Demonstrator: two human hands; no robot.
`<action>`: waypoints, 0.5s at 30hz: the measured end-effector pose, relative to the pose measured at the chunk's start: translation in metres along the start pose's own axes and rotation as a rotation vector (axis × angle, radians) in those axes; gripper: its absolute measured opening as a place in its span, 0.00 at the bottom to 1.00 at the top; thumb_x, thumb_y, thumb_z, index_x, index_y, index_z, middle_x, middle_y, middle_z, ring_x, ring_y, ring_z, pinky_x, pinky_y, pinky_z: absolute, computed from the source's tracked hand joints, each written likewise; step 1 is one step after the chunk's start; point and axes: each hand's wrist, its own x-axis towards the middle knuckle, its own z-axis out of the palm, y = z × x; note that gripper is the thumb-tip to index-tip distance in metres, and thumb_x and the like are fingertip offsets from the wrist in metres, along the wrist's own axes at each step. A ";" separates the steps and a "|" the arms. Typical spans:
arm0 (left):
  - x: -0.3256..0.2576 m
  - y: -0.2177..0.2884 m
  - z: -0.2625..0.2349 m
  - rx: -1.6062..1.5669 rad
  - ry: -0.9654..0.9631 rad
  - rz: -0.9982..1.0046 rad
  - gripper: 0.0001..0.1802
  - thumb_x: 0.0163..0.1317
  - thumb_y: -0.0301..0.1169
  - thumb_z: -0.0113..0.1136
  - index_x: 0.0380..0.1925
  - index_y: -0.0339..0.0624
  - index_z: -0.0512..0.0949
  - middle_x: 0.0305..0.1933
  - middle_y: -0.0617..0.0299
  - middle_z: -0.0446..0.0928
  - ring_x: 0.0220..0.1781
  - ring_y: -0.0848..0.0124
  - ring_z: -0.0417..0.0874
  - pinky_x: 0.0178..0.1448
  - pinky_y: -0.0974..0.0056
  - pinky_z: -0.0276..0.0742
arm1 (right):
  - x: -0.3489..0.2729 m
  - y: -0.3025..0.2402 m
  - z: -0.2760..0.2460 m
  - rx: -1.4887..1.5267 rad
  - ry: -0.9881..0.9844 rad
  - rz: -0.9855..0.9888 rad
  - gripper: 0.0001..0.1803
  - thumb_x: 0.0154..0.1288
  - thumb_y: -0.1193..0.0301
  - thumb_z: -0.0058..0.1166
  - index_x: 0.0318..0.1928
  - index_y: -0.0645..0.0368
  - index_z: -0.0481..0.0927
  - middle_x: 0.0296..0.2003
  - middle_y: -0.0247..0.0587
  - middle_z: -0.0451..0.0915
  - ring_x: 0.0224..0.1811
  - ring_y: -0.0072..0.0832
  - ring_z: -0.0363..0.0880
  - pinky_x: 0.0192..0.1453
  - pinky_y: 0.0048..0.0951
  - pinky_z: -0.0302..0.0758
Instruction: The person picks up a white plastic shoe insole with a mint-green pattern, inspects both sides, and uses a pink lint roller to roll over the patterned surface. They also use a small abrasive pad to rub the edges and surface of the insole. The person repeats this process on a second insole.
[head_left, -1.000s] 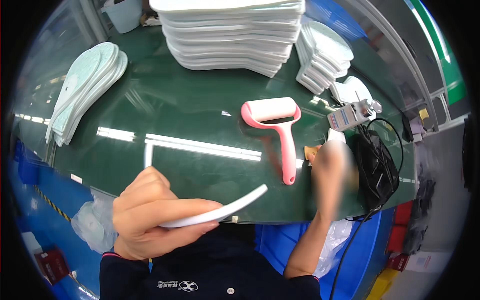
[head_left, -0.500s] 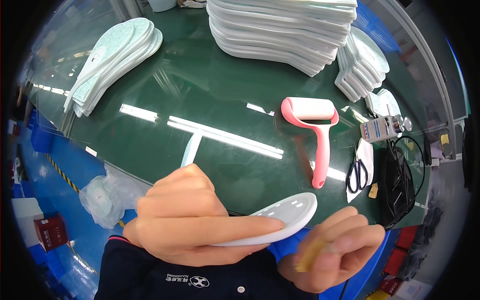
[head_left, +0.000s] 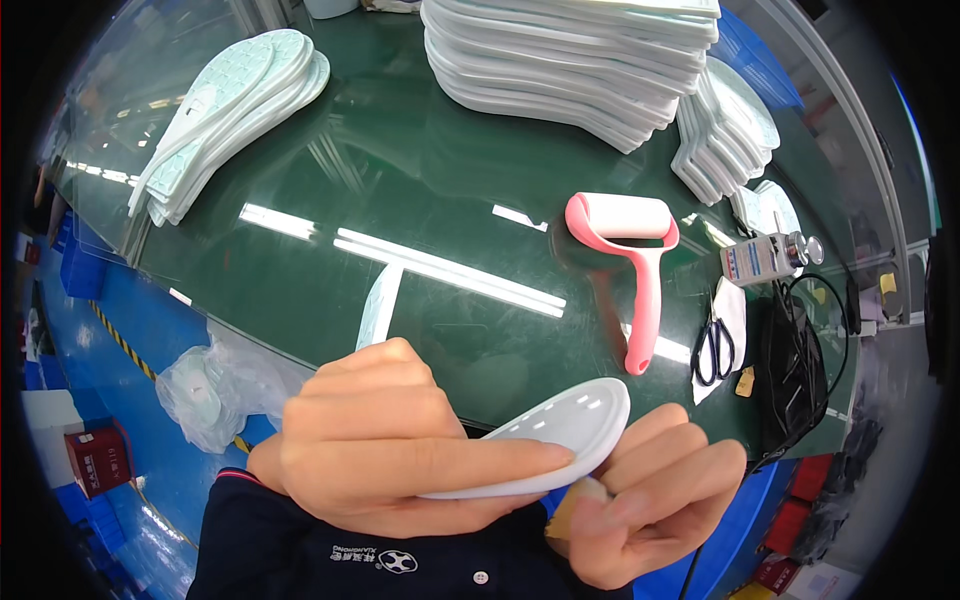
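My left hand is closed round a white insole, its index finger stretched along the upper face. The rounded end of the insole points right, and part of its light-blue patterned side shows beyond my knuckles. My right hand is closed in a pinch on a small tan piece, too hidden to tell its material. Its fingers are at the insole's right end; whether they touch it, I cannot tell.
On the green table lie a pink lint roller, dark-handled scissors on white paper, a bottle and a black pouch. Stacks of insoles stand at the back; another pile lies left.
My right hand has moved left with the tan piece, up to the insole's rounded end. My left hand and the insole have shifted only slightly.
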 end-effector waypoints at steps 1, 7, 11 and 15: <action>0.001 0.000 0.000 0.004 -0.005 0.008 0.19 0.28 0.25 0.69 0.29 0.42 0.83 0.14 0.72 0.59 0.15 0.78 0.57 0.21 0.70 0.45 | 0.004 -0.002 -0.001 0.021 -0.062 0.001 0.16 0.40 0.84 0.55 0.27 0.57 0.64 0.16 0.32 0.65 0.18 0.21 0.58 0.26 0.18 0.55; 0.001 0.001 0.000 0.013 -0.015 -0.007 0.19 0.29 0.24 0.68 0.30 0.42 0.83 0.14 0.72 0.58 0.15 0.77 0.56 0.21 0.70 0.45 | 0.011 -0.006 -0.002 0.001 -0.155 -0.001 0.15 0.40 0.85 0.53 0.27 0.57 0.64 0.16 0.33 0.65 0.18 0.21 0.57 0.25 0.19 0.55; 0.001 -0.003 0.000 0.023 -0.033 0.002 0.19 0.30 0.24 0.67 0.30 0.42 0.83 0.14 0.72 0.58 0.15 0.77 0.57 0.22 0.70 0.46 | 0.001 0.001 0.001 0.018 0.005 0.026 0.15 0.39 0.86 0.52 0.27 0.57 0.64 0.16 0.33 0.65 0.19 0.21 0.57 0.26 0.19 0.54; 0.001 -0.002 0.001 0.023 -0.029 -0.003 0.18 0.31 0.25 0.67 0.30 0.42 0.83 0.14 0.72 0.58 0.15 0.77 0.56 0.22 0.70 0.46 | 0.012 0.000 0.002 0.042 -0.169 -0.041 0.15 0.39 0.86 0.50 0.26 0.57 0.63 0.16 0.33 0.64 0.18 0.20 0.56 0.25 0.19 0.53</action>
